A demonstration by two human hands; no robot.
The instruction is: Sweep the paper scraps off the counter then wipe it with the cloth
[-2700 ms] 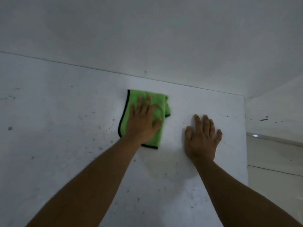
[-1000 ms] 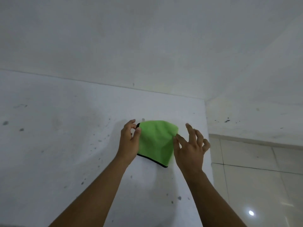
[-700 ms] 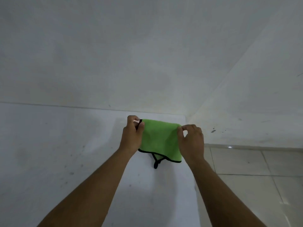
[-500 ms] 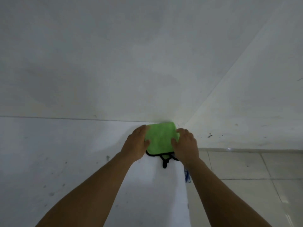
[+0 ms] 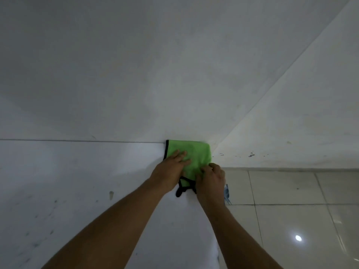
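- Left hand (image 5: pixel 172 168) flat on green cloth (image 5: pixel 191 155), fingers spread; right hand (image 5: pixel 210 178) pinching its near edge.
- Counter (image 5: pixel 77 181) free of visible paper scraps, dark specks remaining; wiping likely near done.
- Cloth folded in far right corner against wall (image 5: pixel 136 74).

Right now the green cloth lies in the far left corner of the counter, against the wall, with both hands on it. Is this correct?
Not quite. The head view shows the cloth in the far right corner of the counter, not the left. The rest holds: it lies against the wall, with the left hand flat on it and the right hand at its right edge.
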